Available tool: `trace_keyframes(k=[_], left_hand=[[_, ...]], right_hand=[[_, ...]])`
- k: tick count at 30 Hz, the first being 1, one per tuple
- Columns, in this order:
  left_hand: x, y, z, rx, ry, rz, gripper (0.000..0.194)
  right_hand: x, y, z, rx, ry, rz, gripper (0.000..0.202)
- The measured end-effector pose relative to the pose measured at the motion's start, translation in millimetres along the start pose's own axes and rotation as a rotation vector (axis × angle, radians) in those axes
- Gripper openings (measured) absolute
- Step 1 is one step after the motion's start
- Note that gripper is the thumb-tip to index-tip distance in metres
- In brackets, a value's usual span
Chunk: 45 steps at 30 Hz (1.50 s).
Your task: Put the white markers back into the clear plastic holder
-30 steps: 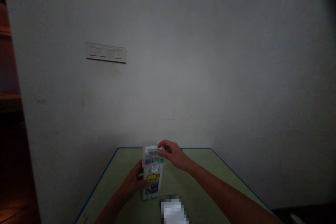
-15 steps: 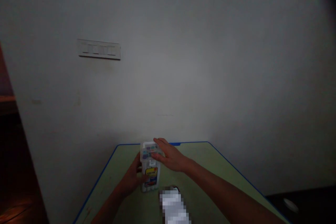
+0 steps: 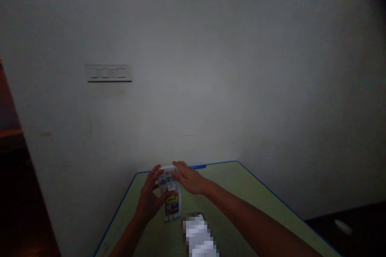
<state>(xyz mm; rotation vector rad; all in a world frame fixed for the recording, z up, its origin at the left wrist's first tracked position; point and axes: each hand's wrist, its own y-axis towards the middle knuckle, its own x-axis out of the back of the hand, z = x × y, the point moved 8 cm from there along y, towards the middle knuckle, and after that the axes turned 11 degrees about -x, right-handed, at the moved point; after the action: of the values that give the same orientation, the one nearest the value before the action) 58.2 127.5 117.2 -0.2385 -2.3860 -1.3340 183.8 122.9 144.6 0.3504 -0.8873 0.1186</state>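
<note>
The left hand (image 3: 150, 192) grasps a clear plastic box (image 3: 172, 205), its fingers up along the left side of the lid (image 3: 167, 172) and its thumb across the front, near the clasp (image 3: 171, 187). The right hand (image 3: 190, 180) grips the same box from the other side, thumb and fingers spread over the lid's right part. The box stands roughly upright over the table (image 3: 235, 176), nearer the far left corner than the far right one; whether its base rests on the tabletop I cannot tell.

The step in hand seems to be working at the lid, opening or pressing it shut; the picture does not settle which. The next move would call for a steady hold on the body and even pressure at the clasp and lid edges.

Counted: two hands, one box, one lid, one clasp, one label. Several pens show inside, too dim to number. One flat, pixelated item (image 3: 199, 235) lies just beside the box, toward the near edge. One blue clip (image 3: 199, 166) sits on the far edge. Beyond are one switch plate (image 3: 109, 73) on the wall (image 3: 217, 68) and, past the right edge, one pale object (image 3: 343, 227).
</note>
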Motion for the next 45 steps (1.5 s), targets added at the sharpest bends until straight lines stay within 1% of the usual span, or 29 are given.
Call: trace_keyframes(k=[3,6,9,13,16,19,22,24,28,34,38,42,45], left_hand=[[-0.8,2.4,-3.1,-0.038,0.014,0.086,0.060],[2.4,6.0,-2.9,-0.081,0.089,0.157,0.056],[8.7,9.0,-4.8,-0.163,0.243,0.164,0.056],[12.3,9.1,-17.0,-0.296,0.395,0.133,0.049],[9.9,9.0,-26.7,-0.345,0.457,0.177,0.049],[8.0,10.2,-36.8,-0.426,0.501,0.220,0.050],[4.3,10.3,-40.6,-0.492,0.528,0.270,0.047],[1.9,9.4,-41.1,-0.520,0.545,0.294,0.045],[0.7,9.2,-44.7,-0.549,0.607,0.303,0.042],[-3.8,14.5,-53.1,-0.552,0.707,0.389,0.057],[-8.9,15.1,-58.5,-0.624,0.803,0.411,0.052],[-8.9,10.9,-61.2,-0.722,0.802,0.398,0.050],[-2.5,12.4,-58.9,-0.713,0.735,0.368,0.049]], right_hand=[[-0.2,-0.2,-0.3,-0.013,0.008,0.002,0.058],[0.7,-0.8,1.5,0.001,0.005,-0.002,0.058],[1.3,-0.7,2.5,0.012,-0.001,-0.007,0.059],[1.3,-0.2,2.1,0.009,-0.013,-0.015,0.059],[1.2,-0.6,2.4,0.010,-0.021,-0.019,0.059],[1.6,-1.2,3.5,0.013,-0.026,-0.026,0.059],[1.5,-1.8,4.7,0.017,-0.039,-0.026,0.059],[2.0,-1.9,4.9,0.017,-0.042,-0.033,0.059],[1.9,-0.6,3.0,0.002,-0.031,-0.038,0.058],[-0.5,2.4,0.3,-0.022,-0.041,-0.026,0.059],[-1.2,3.5,-0.9,-0.024,-0.063,-0.027,0.057],[-1.9,4.5,-0.9,-0.011,-0.088,-0.030,0.055],[-1.4,3.9,0.5,-0.005,-0.084,-0.034,0.056]])
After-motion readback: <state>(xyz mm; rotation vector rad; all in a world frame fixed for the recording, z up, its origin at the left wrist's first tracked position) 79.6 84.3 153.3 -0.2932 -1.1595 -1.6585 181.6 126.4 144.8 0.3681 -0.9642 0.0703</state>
